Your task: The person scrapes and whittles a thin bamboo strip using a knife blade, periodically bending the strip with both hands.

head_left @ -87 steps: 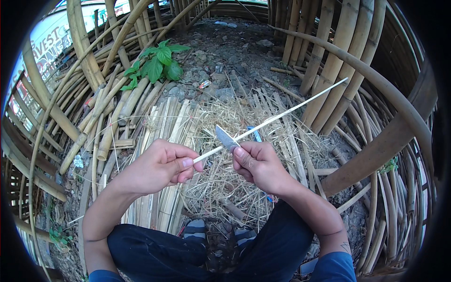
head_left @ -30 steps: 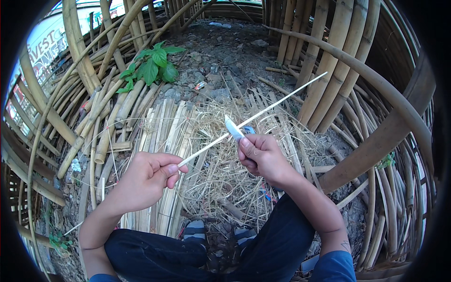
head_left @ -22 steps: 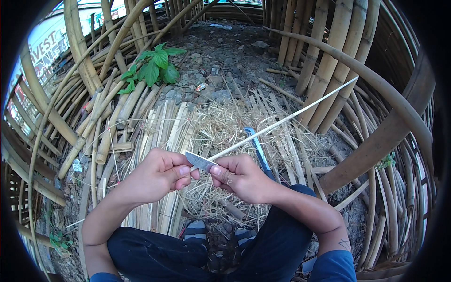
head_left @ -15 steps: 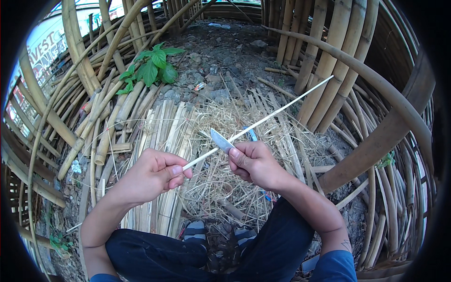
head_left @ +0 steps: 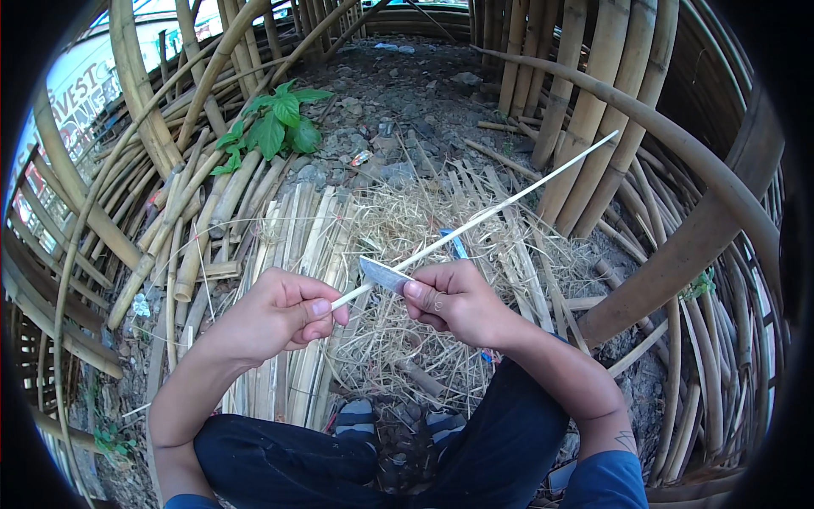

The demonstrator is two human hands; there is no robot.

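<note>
A thin, pale bamboo stick (head_left: pixel 500 206) slants up to the right in front of me. My left hand (head_left: pixel 292 314) pinches its lower end between thumb and fingers. In my right hand (head_left: pixel 449 297) is a short knife (head_left: pixel 381 275), its handle hidden by the closed fingers. The blade lies across the stick, a little beyond my left fingertips, with its tip pointing up and left. Beneath both hands spreads a heap of fine bamboo shavings (head_left: pixel 390 339).
Split bamboo strips (head_left: pixel 292 373) lie at the left of the shavings. Bamboo poles (head_left: pixel 593 119) stand at the right, and a thick curved pole (head_left: pixel 678 136) arches there. A leafy green plant (head_left: pixel 275 123) grows at the far left among stacked poles. Stony ground (head_left: pixel 381 93) stretches behind.
My right hand has drawn the knife down and left along the stick, toward my left hand. The stick's far end has shifted slightly right. My left hand stays nearly in place.
</note>
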